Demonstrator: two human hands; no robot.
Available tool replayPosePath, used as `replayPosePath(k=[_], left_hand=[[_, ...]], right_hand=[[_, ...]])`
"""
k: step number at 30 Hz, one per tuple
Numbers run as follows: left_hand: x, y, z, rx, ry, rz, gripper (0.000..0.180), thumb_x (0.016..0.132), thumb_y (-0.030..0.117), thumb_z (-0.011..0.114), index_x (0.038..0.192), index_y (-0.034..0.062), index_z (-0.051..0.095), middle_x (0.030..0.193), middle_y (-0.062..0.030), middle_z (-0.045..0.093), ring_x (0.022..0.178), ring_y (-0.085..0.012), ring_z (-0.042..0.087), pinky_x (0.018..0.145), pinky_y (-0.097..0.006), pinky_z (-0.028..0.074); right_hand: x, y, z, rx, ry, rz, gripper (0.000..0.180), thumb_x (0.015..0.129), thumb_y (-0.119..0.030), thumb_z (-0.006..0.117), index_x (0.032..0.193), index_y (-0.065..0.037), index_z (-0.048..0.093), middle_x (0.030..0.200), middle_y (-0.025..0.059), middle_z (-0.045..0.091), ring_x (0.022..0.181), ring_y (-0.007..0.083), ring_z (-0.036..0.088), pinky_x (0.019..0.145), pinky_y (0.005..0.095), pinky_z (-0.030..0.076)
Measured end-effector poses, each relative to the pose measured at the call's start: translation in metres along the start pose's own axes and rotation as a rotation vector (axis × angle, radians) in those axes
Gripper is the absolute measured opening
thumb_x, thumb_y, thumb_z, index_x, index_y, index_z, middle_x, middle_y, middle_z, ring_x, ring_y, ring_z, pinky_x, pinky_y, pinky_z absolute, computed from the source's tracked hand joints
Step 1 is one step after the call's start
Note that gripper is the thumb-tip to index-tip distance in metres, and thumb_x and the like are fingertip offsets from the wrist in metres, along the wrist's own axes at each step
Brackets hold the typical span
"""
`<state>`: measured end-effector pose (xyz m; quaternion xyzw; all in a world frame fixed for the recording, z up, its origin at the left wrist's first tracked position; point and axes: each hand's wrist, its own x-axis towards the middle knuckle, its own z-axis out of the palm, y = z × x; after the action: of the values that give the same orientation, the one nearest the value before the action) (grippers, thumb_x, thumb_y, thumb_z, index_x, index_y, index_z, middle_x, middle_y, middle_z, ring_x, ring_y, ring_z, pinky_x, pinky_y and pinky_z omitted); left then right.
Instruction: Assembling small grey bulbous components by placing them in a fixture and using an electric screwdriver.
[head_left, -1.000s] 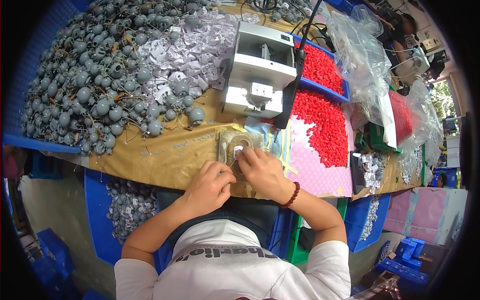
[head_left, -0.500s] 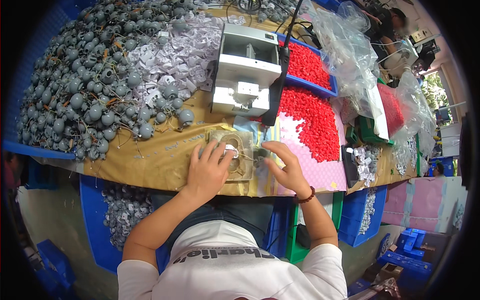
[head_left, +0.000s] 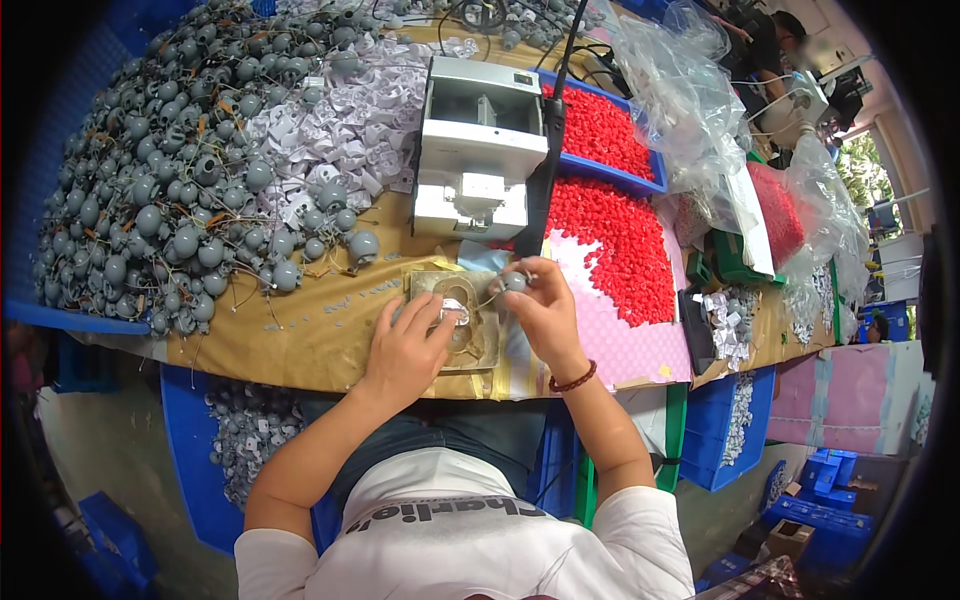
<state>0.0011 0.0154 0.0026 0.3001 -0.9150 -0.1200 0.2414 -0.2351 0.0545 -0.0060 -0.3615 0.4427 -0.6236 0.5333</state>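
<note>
The right hand (head_left: pixel 545 312) pinches a small grey ball part (head_left: pixel 514 281) between thumb and forefinger, raised just above the bench (head_left: pixel 300 335), at about 1 o'clock from a tan fixture plate (head_left: pixel 470 315) that lies at the near edge. A thin wire appears to trail from the ball toward the plate. The left hand (head_left: pixel 408 350) rests on the plate with its fingers curled down over a small white piece (head_left: pixel 452 310) beside the plate's round opening; whether it grips that piece or only presses it flat cannot be told.

Judging by the stock, the work is far from finished: a very large heap of grey balls (head_left: pixel 170 190) fills the bench from 9 to 11 o'clock, a pile of white clips (head_left: pixel 340 120) lies at 12 o'clock, and only one ball is in hand. No pile of finished pieces can be told apart here.

Room is tight. A grey-white machine (head_left: pixel 478 150) stands close at 12 o'clock of the plate, with a black cable running down beside it. Loose red pellets (head_left: pixel 620 240) spread at 2 o'clock, near the right hand. The bench edge runs just below both wrists, with blue bins (head_left: pixel 190 440) under it. The freest strip is the brown covering at 9 o'clock of the plate, between the heap and the edge.
</note>
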Motion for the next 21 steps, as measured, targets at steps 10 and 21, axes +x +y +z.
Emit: replayPosePath(k=[10,21], left_hand=[[0.006,-0.009,-0.002,-0.073,0.078,0.063,0.030,0.074,0.008,0.073,0.103,0.0027,0.070,0.119,-0.0150,0.065,0.121,-0.0308,0.059,0.103,-0.046,0.045],[0.024,-0.001,-0.007,-0.149,0.032,-0.120,0.045,0.078,0.011,0.075,0.120,0.0064,0.062,0.115,-0.0119,0.063,0.118,-0.0318,0.059,0.102,-0.047,0.044]], right_hand=[[0.026,-0.021,0.025,-0.861,-0.346,-0.068,0.043,0.082,-0.011,0.085,0.119,-0.002,0.063,0.103,0.0080,0.065,0.092,0.0196,0.063,0.081,0.0321,0.053],[0.014,-0.012,0.037,-1.059,-0.179,-0.244,0.054,0.080,-0.015,0.083,0.126,-0.005,0.057,0.102,0.0136,0.064,0.097,0.0347,0.055,0.085,0.0426,0.047]])
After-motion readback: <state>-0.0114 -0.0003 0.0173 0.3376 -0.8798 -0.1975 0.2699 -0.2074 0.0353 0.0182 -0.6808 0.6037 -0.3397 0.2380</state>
